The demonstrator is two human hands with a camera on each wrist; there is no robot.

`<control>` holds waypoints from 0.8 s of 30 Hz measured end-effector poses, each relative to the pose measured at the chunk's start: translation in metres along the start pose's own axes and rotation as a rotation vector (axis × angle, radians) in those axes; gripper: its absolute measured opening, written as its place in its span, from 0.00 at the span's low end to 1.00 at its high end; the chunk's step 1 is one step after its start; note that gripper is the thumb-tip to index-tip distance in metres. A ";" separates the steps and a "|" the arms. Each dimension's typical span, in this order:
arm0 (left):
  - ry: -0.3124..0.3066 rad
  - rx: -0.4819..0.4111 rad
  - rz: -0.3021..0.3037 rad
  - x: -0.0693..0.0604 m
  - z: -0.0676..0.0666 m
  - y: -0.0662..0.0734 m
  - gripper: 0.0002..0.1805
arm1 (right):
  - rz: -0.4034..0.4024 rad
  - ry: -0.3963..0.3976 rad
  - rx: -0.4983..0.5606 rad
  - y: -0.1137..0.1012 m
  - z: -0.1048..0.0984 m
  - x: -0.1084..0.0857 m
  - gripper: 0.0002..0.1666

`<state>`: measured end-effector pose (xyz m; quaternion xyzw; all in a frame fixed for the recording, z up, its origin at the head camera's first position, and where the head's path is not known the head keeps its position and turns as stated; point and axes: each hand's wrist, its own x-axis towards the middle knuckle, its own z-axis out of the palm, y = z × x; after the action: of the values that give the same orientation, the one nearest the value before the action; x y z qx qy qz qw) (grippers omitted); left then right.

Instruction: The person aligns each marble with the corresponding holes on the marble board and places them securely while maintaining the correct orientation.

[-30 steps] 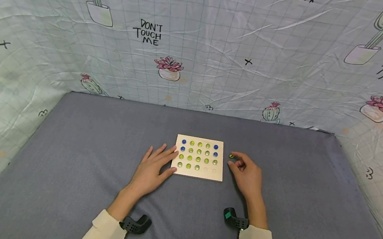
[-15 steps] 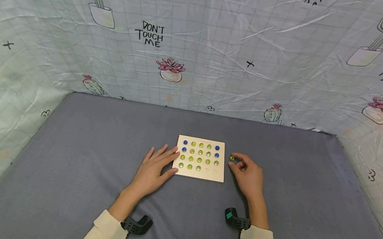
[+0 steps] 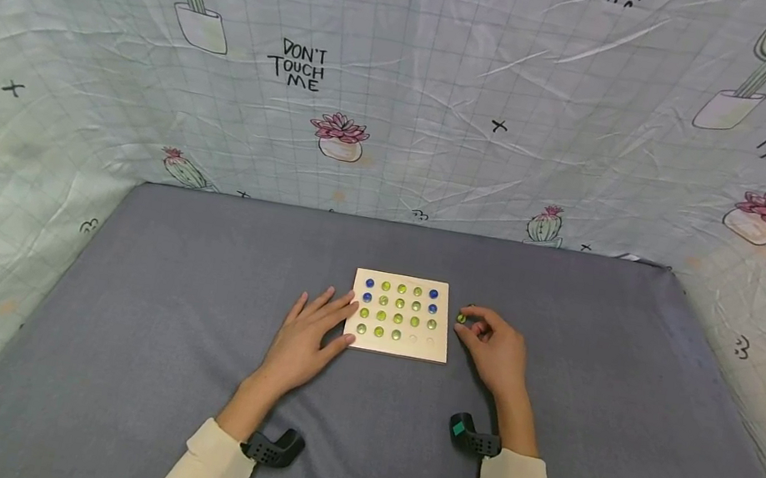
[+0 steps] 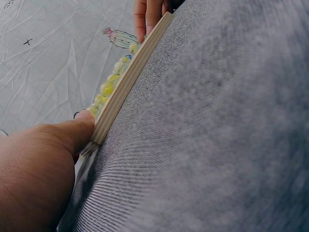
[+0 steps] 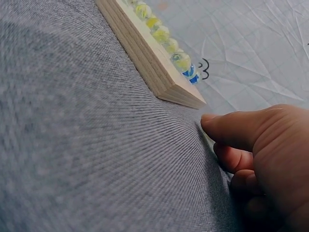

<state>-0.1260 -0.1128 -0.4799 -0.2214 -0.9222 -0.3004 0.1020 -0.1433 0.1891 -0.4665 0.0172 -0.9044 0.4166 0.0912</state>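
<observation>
A pale wooden board (image 3: 403,347) lies on the grey cloth, with several rows of green-yellow marbles (image 3: 400,304) in its hollows. Blue marbles (image 3: 434,294) sit in its far corners, two at each side. Two hollows (image 3: 421,339) at the near right hold no marble. My left hand (image 3: 300,348) rests spread at the board's left edge, thumb (image 4: 82,126) and fingertips touching it. Just off the right edge, my right hand (image 3: 496,358) pinches a green marble (image 3: 461,318) between index finger and thumb. In the right wrist view the thumb (image 5: 236,128) hides that marble.
Grey cloth (image 3: 193,283) covers the table around the board. A printed cactus curtain (image 3: 420,110) hangs behind and at both sides. Each wrist wears a black band, one at the left (image 3: 273,449) and one at the right (image 3: 474,439).
The green marble at my right fingertips has shifted slightly nearer the thumb. My left hand and the board keep their places, and the head view has moved a little.
</observation>
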 end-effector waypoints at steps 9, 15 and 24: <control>0.003 0.000 0.002 0.000 0.000 -0.001 0.28 | 0.030 -0.018 0.007 0.000 -0.001 0.002 0.11; 0.004 0.003 0.003 0.000 0.001 -0.001 0.28 | 0.034 -0.026 0.016 0.000 -0.002 0.002 0.10; 0.004 -0.001 0.001 -0.001 0.001 -0.001 0.28 | 0.041 -0.028 0.015 0.001 -0.001 0.000 0.10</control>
<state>-0.1260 -0.1132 -0.4813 -0.2212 -0.9218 -0.3011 0.1038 -0.1437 0.1907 -0.4663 0.0053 -0.9026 0.4247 0.0699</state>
